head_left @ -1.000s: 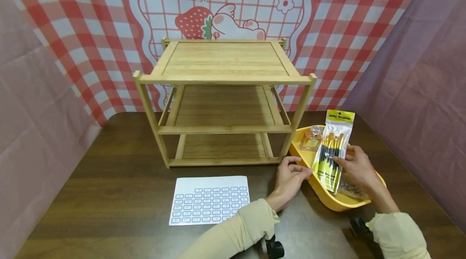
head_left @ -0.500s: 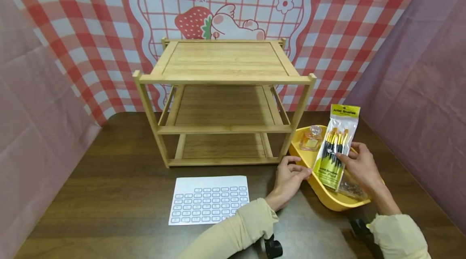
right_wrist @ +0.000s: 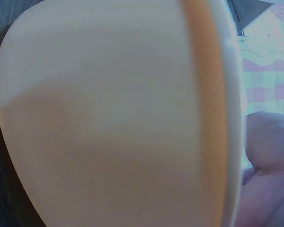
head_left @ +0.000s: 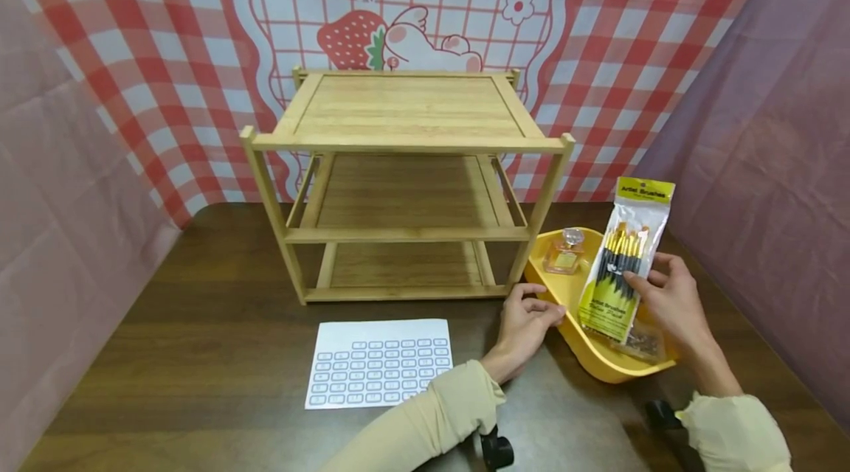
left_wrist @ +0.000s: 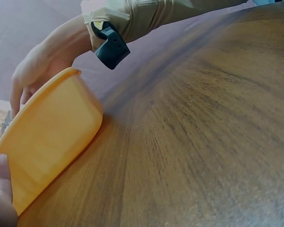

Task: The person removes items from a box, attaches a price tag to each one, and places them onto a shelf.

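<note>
My right hand point(head_left: 674, 302) pinches a clear pack of artist brushes point(head_left: 614, 287) with a yellow-green header, thumb on the front. The pack leans upright, its lower end inside a yellow plastic bin point(head_left: 591, 361). At the bin's near left side, my left hand point(head_left: 524, 328) holds the rim with its fingertips. In the left wrist view, these left fingers point(left_wrist: 3, 175) lie against the outer wall. A perfume bottle point(head_left: 563, 254) stands in the bin's far end. Partly hidden in the near end is a clear box point(head_left: 643, 345) with small dark contents. The bin's wall point(right_wrist: 109, 118) fills most of the right wrist view.
A three-level wooden shelf point(head_left: 412, 144) stands at the back middle, its right front leg close to the bin. In front of it lies a white sheet point(head_left: 378, 365) printed with small blue boxes. Checked cloth point(head_left: 166, 88) hangs behind the brown table point(head_left: 199, 354).
My right hand has drawn the brush pack up and to the right within the bin, showing more of the perfume bottle. The left hand stays at the rim.
</note>
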Available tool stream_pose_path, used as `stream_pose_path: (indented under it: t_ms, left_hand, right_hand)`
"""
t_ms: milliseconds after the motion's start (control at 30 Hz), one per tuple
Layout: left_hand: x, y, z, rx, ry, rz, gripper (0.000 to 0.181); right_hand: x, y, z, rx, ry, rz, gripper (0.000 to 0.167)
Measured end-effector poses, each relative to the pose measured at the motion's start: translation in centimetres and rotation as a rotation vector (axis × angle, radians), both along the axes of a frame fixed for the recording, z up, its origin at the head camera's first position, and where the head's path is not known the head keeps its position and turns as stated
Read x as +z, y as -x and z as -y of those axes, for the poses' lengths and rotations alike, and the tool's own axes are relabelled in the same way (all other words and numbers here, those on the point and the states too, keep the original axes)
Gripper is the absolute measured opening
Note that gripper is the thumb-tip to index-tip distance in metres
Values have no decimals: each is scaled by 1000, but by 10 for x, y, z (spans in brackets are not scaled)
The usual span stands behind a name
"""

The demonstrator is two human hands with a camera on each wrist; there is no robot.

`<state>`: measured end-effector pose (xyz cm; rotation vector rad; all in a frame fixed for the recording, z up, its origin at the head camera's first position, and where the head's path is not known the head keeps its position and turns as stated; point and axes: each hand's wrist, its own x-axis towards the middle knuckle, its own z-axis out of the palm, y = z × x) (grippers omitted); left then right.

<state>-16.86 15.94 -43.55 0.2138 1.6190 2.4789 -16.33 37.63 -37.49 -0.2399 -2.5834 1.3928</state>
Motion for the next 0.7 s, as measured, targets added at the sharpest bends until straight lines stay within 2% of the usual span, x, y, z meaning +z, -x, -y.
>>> stream_pose_path:
  t_ms: [300,467,700]
  left_hand:
    - [-2,0,-1,2,-28,7,32]
    - [-1,0,0,-1,-30,0,33]
    - [0,1,2,-32,-48,0,31]
  right_hand:
    - [6,-6,0,-22,12,-77,58]
    - [13,-11,3,-33,24,-155,39]
    - [23,-19,9,1,107,-246,35]
